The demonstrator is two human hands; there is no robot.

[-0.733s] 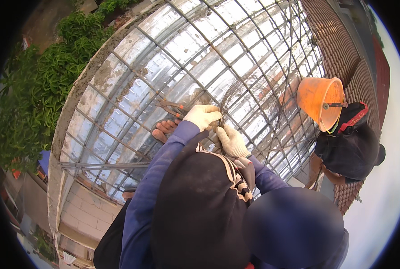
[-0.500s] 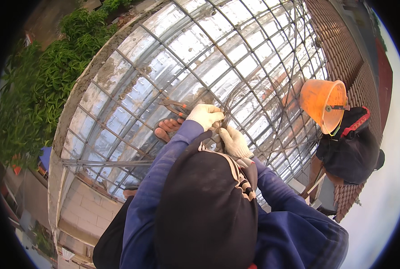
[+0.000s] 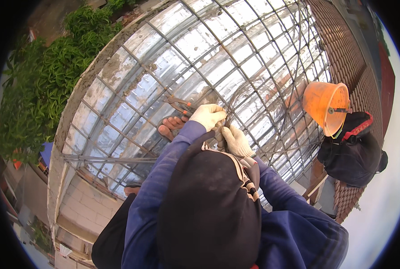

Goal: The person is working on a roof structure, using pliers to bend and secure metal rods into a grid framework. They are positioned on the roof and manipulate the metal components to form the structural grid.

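Both my hands wear off-white knitted gloves, close together over a grid of steel rebar [image 3: 215, 45]. My left hand [image 3: 207, 117] is closed in a pinch on thin tie wire at the near-left edge of a loose wire coil [image 3: 284, 107]. Just below and to the right, my right hand [image 3: 236, 141] is closed, thumb up, at the same wire; its lower fingers are partly hidden. Left of my left hand, pliers [image 3: 178, 105] with orange-red grips lie on the grid, jaws apart. Toes [image 3: 171, 127] show under the pliers. Dark cloth covers the lower middle of the view.
Shiny metal sheeting [image 3: 141, 87] lies beneath the bars. An orange bucket [image 3: 316, 101] stands right, against a black cloth bundle or bag [image 3: 354, 154] with a red band. Roof tiles [image 3: 339, 40] border the right; a rough concrete edge [image 3: 76, 94] and leafy branches [image 3: 52, 85] the left.
The whole scene has shifted slightly right and down in the picture. Both hands stay at the wire, with hardly any change in their grip.
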